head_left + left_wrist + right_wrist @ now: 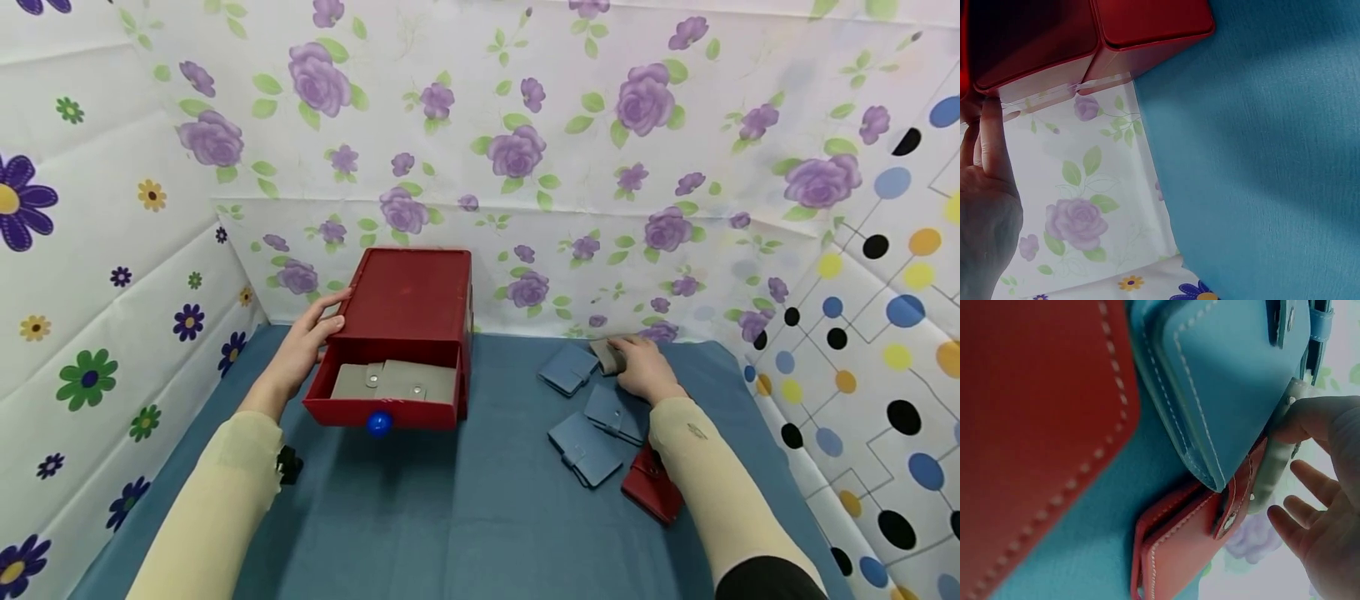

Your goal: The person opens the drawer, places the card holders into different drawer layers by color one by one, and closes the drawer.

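My left hand (303, 346) rests against the left side of a red drawer box (408, 296), fingers extended along its top edge. The drawer (337, 410), with a blue round knob (379, 423), is pulled out. Grey wallets (431, 382) with snap straps lie inside it. At the right, my right hand (643, 367) pinches a grey wallet (1272, 465) by its edge; its other fingers are spread. Close by lie a blue wallet (567, 368), another blue wallet (617, 412) and a red wallet (1182, 540), which my arm hides in the head view.
Nearer me are a further blue wallet (585, 450) and a red wallet (651, 487) partly under my right forearm. A blue cloth (510, 517) covers the table. Flowered sheeting (517, 287) stands behind it, and dotted sheeting (885, 400) on the right.
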`<state>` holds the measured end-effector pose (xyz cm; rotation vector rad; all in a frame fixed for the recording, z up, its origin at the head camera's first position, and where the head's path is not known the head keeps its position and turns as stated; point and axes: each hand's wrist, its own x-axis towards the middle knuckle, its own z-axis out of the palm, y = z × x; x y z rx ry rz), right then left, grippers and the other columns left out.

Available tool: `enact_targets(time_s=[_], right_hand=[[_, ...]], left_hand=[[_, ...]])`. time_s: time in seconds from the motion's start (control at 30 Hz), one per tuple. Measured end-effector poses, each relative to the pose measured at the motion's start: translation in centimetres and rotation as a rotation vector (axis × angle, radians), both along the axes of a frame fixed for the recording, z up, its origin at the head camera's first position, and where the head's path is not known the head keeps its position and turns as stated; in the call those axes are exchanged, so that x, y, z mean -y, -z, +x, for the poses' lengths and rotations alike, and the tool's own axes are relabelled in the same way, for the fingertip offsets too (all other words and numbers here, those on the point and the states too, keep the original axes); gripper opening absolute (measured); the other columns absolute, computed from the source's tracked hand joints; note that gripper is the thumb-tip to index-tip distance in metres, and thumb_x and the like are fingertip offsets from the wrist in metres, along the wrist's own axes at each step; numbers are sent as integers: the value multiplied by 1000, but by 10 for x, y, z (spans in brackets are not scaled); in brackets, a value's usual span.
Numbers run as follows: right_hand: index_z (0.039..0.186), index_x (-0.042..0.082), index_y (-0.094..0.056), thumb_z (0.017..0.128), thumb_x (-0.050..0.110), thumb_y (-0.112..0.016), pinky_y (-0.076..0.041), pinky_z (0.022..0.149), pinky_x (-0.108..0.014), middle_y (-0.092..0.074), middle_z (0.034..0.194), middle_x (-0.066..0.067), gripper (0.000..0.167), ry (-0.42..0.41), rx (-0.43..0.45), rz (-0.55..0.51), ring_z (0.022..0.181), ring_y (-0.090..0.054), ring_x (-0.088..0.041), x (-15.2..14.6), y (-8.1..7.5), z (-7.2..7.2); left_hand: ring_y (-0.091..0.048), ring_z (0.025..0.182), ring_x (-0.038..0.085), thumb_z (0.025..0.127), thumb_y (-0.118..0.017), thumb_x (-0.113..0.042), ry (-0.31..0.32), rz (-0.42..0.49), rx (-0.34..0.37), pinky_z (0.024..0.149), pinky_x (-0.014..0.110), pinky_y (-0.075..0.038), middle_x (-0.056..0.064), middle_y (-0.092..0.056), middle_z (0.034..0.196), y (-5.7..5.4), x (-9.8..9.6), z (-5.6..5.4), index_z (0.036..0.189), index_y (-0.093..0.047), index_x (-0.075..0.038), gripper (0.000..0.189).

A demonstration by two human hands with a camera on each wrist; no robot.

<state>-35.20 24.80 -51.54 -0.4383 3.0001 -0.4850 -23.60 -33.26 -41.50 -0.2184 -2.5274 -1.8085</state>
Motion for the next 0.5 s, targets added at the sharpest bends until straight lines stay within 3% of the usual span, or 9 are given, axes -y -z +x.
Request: enact_targets(time_s=[0.5], right_hand=[[160,1,-47,94,2,-68,-36,112,-72,-44,160,-28,70,-38,10,115,148,-33,-53,7,0,-12]], left_hand=[[-60,126,30,113,-48,-47,-13,-9,6,91,42,-56,15,-37,169,-2,0,2,170,-33,-36,60]])
